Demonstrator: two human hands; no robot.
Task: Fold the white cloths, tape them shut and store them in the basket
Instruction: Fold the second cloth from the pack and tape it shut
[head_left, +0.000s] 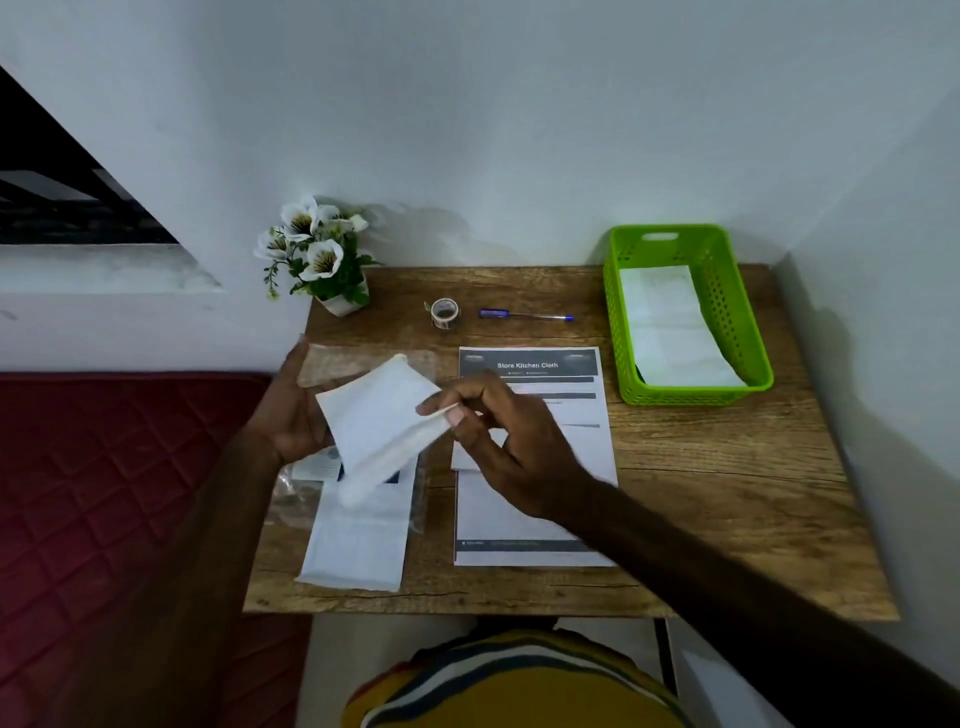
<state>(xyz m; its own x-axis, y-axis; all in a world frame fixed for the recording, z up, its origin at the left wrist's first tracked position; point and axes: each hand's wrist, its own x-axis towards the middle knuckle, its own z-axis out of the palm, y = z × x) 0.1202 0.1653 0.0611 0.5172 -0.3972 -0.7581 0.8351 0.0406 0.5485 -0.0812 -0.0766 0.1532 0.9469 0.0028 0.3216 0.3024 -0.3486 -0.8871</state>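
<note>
My right hand (511, 441) pinches the cloth (382, 415) at its right corner; my left hand (291, 410) cups the far edge, fingers half curled behind it. Cloth held above the table (727, 493), soft, limp, already doubled. Best to match corners squarely before creasing. Tape (445, 313) waits well behind; ribbed plastic basket (748, 332) already holds one.

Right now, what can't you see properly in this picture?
Head view:
- Small print on the printed sheet: too small, and the right hand covers part.
- Left hand fingers: hidden behind the held white cloth.
- Label under that cloth: mostly covered.
- Cloths in the green basket: number unclear, they overlap.
- Tape roll: remaining tape too small to judge.
</note>
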